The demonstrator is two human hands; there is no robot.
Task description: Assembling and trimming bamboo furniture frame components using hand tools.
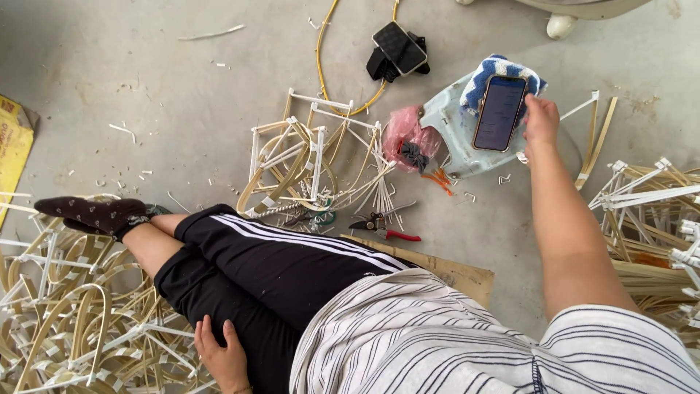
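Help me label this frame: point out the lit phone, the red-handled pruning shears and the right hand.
lit phone [500, 113], head view, middle of its screen.
red-handled pruning shears [403, 236], head view, red handle.
right hand [541, 120], head view, back of hand.

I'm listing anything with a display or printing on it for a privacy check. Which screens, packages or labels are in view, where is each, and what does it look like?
Phone: lit dark screen, propped on a blue-and-white cloth, by the right hand.
Second phone: top centre on the floor, black, screen dark, lying on a black pouch.
Yellow printed sheet: left edge, flat, only partly in view.
Pink plastic bag: crumpled, left of the lit phone.
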